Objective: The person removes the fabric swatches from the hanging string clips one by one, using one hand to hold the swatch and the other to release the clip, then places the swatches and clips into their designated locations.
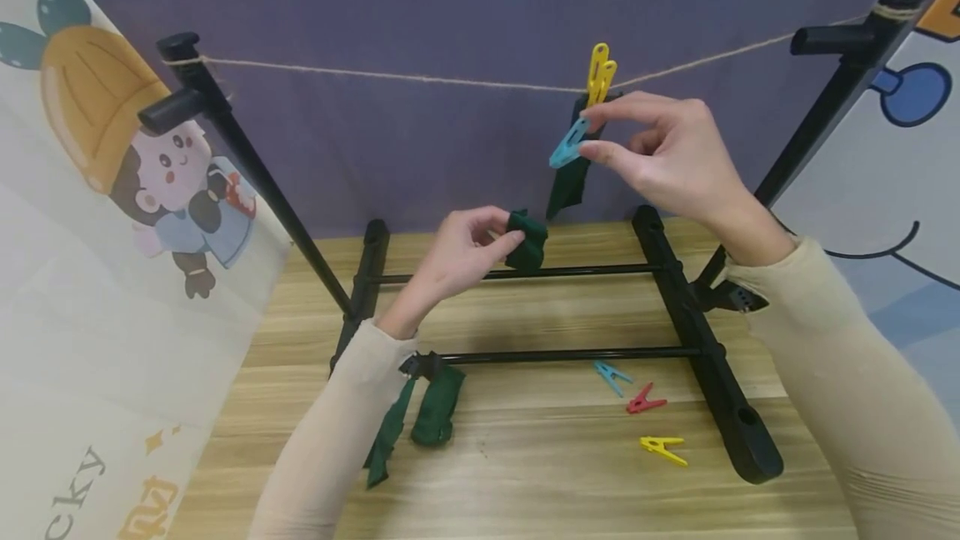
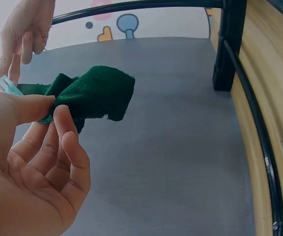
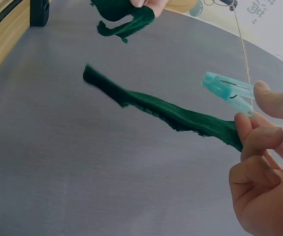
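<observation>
My left hand (image 1: 472, 252) pinches a piece of dark green cloth (image 1: 529, 242) between thumb and fingers, below the string. In the left wrist view the cloth (image 2: 99, 93) sticks out past the fingertips, folded. My right hand (image 1: 671, 148) pinches a light blue clothespin (image 1: 570, 142) by its handle ends, just under the string. Behind that clothespin another green cloth strip (image 3: 180, 115) hangs from the string (image 1: 397, 76), held by a yellow clothespin (image 1: 600, 77). Whether the right fingers touch the hanging strip cannot be told.
A black rack (image 1: 675, 307) stands on the wooden surface, the string tied between its two posts. Blue (image 1: 612, 376), red (image 1: 645, 400) and yellow (image 1: 663, 448) clothespins lie at the front right. Green cloth pieces (image 1: 438, 407) lie near the left sleeve.
</observation>
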`<state>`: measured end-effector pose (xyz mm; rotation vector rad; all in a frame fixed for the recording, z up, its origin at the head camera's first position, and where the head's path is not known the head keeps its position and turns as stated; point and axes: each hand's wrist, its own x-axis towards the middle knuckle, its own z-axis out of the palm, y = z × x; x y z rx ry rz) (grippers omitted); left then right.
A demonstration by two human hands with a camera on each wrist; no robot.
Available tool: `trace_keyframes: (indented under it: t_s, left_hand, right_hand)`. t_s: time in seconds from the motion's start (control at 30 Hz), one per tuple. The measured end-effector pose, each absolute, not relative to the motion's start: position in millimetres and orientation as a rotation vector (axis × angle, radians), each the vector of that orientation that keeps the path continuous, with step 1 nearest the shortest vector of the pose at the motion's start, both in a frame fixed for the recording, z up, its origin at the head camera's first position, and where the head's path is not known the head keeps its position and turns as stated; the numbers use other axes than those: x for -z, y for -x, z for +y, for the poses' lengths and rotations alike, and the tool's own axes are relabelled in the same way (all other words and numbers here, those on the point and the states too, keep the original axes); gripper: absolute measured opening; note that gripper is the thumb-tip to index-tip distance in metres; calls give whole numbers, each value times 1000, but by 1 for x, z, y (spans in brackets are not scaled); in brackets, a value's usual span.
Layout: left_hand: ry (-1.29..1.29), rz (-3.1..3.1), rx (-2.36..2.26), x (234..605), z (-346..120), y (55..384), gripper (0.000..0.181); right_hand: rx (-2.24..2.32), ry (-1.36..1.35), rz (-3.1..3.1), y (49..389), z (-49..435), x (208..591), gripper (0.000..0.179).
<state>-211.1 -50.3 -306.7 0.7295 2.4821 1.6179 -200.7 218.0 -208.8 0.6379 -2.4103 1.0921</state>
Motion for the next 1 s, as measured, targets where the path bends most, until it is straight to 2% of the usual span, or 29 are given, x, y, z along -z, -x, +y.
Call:
trace_keyframes:
  t_s: [1.0]
  left_hand:
    - [-616, 2485, -1652, 344, -50, 201, 14]
  right_hand:
    - [-1115, -629, -2563, 201, 240, 257, 33]
